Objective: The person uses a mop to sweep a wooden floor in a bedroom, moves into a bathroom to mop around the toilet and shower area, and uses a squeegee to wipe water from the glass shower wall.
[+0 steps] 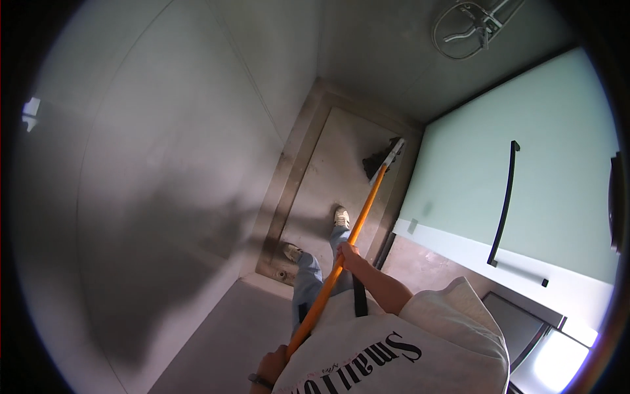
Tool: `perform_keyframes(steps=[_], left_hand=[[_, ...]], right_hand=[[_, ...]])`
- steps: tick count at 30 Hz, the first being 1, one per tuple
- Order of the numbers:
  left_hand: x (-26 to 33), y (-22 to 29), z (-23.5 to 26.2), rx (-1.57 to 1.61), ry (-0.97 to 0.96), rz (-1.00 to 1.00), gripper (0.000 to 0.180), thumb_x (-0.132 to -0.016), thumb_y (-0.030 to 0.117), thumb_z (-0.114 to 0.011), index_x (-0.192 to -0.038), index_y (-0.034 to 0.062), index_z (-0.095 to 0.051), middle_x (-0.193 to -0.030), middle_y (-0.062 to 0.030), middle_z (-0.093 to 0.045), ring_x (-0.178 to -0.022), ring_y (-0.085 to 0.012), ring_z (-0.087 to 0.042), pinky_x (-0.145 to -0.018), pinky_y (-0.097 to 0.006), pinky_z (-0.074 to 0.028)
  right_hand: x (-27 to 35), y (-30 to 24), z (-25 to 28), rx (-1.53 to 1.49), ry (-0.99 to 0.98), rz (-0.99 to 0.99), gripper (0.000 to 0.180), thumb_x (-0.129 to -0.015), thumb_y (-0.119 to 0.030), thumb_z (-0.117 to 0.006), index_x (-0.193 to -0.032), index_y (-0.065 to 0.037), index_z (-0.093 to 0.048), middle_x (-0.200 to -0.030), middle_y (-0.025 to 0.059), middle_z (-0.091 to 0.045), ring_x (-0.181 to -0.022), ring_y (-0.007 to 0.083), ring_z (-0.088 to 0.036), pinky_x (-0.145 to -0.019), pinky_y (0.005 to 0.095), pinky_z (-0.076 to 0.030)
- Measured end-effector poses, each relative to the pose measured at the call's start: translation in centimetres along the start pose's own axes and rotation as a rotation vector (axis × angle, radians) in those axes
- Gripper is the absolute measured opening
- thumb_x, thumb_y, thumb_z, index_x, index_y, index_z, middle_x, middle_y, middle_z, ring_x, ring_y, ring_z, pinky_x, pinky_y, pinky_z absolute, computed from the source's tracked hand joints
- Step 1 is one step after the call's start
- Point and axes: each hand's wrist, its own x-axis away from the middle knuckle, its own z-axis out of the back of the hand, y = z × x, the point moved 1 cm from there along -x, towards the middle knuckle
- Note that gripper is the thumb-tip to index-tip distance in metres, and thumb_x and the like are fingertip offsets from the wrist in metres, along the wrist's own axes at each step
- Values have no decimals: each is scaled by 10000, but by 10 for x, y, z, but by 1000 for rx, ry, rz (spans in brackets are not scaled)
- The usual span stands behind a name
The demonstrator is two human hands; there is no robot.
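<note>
A mop (367, 207) with a long orange handle slants across the middle of the view. Low down, near the handle's upper end, my left hand (272, 365) is closed around it; a dark band circles that wrist. My right hand (348, 255) grips the same handle farther along, in front of my body. The mop's head, a pale bar with a dark shaggy part beside it, rests on the shower floor (321, 171) toward the far right corner. The fingers of my left hand are partly hidden.
Grey walls (184, 118) enclose the floor at left and back. A frosted glass door (472, 171) with a black handle (505, 203) stands at right. A shower fitting (482, 26) hangs on the far wall. A round drain (282, 275) lies near my shoes (341, 217).
</note>
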Motion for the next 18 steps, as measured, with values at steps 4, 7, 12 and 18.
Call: perform_keyframes(steps=[4, 7, 12, 18], left_hand=[[10, 37, 29, 40, 8, -71, 388, -826, 287, -456, -1035, -31, -380, -663, -194, -570, -578, -357, -553, -517, -410, -456], [15, 43, 27, 142, -60, 29, 358, -828, 247, -464, -1058, -19, -398, -784, -217, -578, -696, -333, -578, -618, -369, -480], [46, 66, 32, 710, 433, -229, 344, -705, -43, -582, -1029, 12, -481, -1124, -202, -454, -960, -234, -527, -686, -322, -479], [35, 109, 61, 519, 1013, -537, 312, -623, -43, -622, -911, 11, -515, -985, -163, -569, -867, -263, -576, -748, -312, -462]], right_hand=[[-43, 12, -4, 106, -5, -19, 143, -691, -69, -498, -563, -41, -441, -462, 62, -423, -353, 176, -433, -326, 290, -371], [-67, 29, -10, 101, -28, 13, 147, -681, -75, -507, -550, -44, -448, -466, 68, -436, -368, 188, -451, -338, 303, -382], [-66, -1, -22, 177, -140, 122, 178, -699, -88, -472, -525, -72, -441, -461, 66, -432, -353, 178, -423, -327, 297, -364], [-57, -58, -37, 158, -244, 120, 127, -703, -191, -499, -649, -81, -468, -543, 68, -474, -450, 189, -478, -394, 313, -406]])
